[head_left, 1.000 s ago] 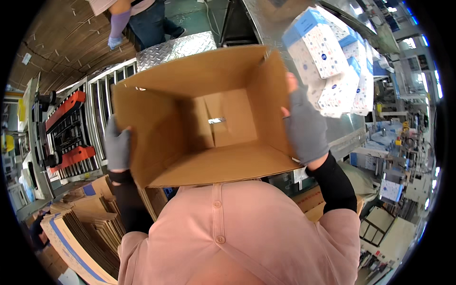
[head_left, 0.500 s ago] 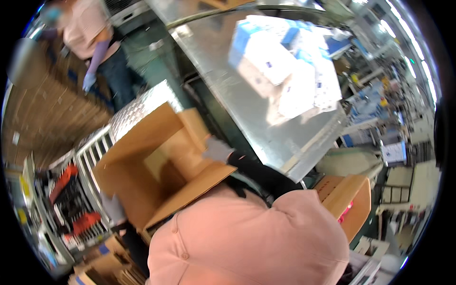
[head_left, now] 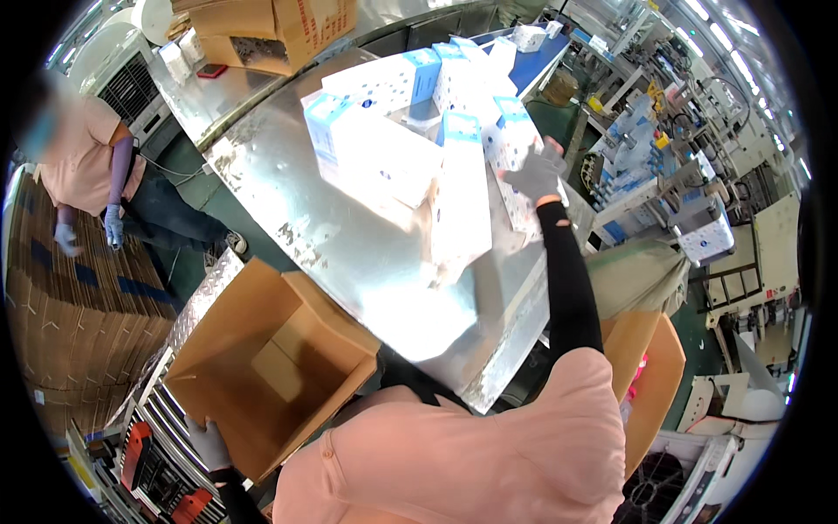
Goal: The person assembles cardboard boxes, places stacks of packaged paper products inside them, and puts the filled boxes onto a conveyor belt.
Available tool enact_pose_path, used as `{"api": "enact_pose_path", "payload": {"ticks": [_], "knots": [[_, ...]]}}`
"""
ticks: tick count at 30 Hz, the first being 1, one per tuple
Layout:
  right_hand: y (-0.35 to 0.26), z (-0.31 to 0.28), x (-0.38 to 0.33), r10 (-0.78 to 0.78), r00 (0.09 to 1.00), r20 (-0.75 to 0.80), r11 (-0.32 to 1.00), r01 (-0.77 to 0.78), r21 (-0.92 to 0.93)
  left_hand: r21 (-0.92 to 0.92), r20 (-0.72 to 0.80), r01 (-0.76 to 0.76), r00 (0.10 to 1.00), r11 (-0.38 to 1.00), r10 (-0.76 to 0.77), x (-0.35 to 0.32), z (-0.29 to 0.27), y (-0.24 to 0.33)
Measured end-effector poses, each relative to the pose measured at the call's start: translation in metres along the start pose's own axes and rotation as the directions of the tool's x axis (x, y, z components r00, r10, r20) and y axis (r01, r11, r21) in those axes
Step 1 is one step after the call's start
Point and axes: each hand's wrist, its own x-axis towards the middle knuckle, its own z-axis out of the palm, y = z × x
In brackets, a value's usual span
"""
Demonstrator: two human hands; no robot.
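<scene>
My left hand (head_left: 209,445), in a grey glove with the fingers apart, rests against the near left edge of an open brown cardboard box (head_left: 223,354). The box is tilted with its mouth toward me, and I see nothing inside but its bare bottom. My right arm, in a black sleeve, stretches over the metal table. The gloved right hand (head_left: 537,172) is spread at the side of a tall white and blue carton (head_left: 513,144); whether it touches the carton is unclear. More such cartons stand beside it, one nearest me (head_left: 463,196) and one lying lengthwise (head_left: 375,157).
The metal table (head_left: 305,210) has strong glare. A roller conveyor (head_left: 161,406) runs under the box. A co-worker (head_left: 96,157) stands at left by stacked flat cardboard (head_left: 87,323). Another open box (head_left: 650,375) is at my right, and a brown carton (head_left: 271,31) sits far back.
My right hand has left the cardboard box and reached up right to the cartons. The box has settled lower, my left hand still at its edge. The view has turned.
</scene>
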Motion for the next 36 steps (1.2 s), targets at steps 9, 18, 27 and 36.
{"api": "enact_pose_path", "payload": {"ticks": [9,18,27,36], "knots": [[-0.037,0.048,-0.095,-0.145,0.934,0.327,0.968,0.065,0.244,0.056,0.001,-0.723,0.690,0.688,0.724,0.038,0.148,0.262],[-0.013,0.007,-0.092,-0.867,0.493,0.076,0.499,0.853,0.156,0.318,0.401,-0.780,0.626,0.539,0.669,0.014,0.398,0.493],[0.010,0.008,-0.047,-0.492,0.848,0.195,0.303,-0.043,0.952,0.119,0.582,-0.934,0.341,0.338,0.738,0.065,0.337,0.426],[-0.008,0.079,0.020,-0.353,0.857,-0.376,0.802,0.484,0.349,0.295,0.614,-0.921,0.387,0.255,0.688,0.051,0.313,0.404]]}}
